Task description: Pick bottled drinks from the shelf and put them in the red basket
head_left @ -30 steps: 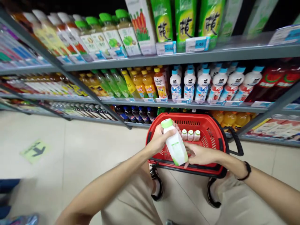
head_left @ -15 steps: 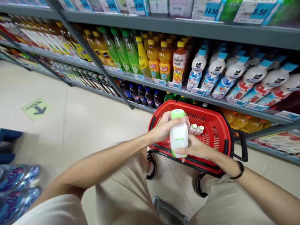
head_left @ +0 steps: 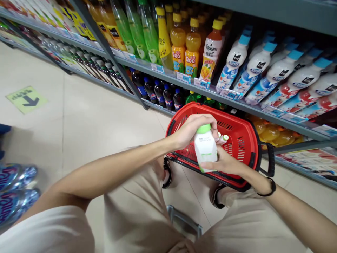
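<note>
A white bottle with a light green cap [head_left: 205, 151] is held over the basket, tilted slightly. My right hand [head_left: 228, 162] grips its lower body from the right, with the thumb across the front. My left hand [head_left: 191, 129] curls over the top, its fingers wrapped behind the green cap; the fingertips are partly hidden. Below my hands stands a red shopping basket [head_left: 243, 154] with slotted walls and a black handle. Inside it lie small bottles with green-and-white caps [head_left: 223, 139], partly covered by my left hand and the held bottle.
Shelves of drinks run along the far side, with juice bottles [head_left: 191, 52], white blue-capped bottles [head_left: 259, 66] and dark cola bottles [head_left: 168, 96]. A grey stool [head_left: 184, 221] is between my legs. Shrink-wrapped water bottles [head_left: 18, 189] lie at left near a floor arrow sticker [head_left: 27, 100].
My left hand has moved from the bottle's neck and side up over its cap. The bottle has shifted slightly right. The view has tipped downward, showing less of the upper shelf.
</note>
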Motion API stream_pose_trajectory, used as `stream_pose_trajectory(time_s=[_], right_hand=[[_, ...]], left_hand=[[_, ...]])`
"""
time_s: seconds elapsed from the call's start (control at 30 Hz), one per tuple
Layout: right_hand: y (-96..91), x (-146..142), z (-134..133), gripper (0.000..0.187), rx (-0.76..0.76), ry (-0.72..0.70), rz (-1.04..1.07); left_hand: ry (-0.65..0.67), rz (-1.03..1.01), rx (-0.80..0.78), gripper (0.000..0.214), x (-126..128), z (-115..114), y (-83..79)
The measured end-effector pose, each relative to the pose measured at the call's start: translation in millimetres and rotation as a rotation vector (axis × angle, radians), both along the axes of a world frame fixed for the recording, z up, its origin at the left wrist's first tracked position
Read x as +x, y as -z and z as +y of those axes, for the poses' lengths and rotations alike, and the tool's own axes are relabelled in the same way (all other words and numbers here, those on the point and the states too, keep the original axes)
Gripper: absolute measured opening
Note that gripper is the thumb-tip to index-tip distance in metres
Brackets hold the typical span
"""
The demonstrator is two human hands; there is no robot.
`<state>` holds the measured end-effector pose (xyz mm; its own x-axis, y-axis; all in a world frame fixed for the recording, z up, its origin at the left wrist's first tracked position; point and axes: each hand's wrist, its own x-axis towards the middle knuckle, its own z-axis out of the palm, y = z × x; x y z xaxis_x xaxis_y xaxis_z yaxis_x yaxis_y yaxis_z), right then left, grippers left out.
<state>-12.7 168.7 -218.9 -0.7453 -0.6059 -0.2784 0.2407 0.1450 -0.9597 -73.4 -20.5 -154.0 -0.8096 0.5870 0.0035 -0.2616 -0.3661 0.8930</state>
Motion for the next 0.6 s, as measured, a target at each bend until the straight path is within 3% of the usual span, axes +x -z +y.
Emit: stream_pose_trajectory(time_s=[0.27,0.6], right_hand=[[-2.1,-3.3,1.8,0.059,-0.003,0.106,0.007],[0.8,-5.5,8.2,0.067,0.031,0.229,0.103]], left_hand=[[-0.05,-0.051,0.05,0.03,-5.4,-3.4,-1.0],[-0.005,0.011,0.035,0.032,-6.4,-5.5,-7.8]])
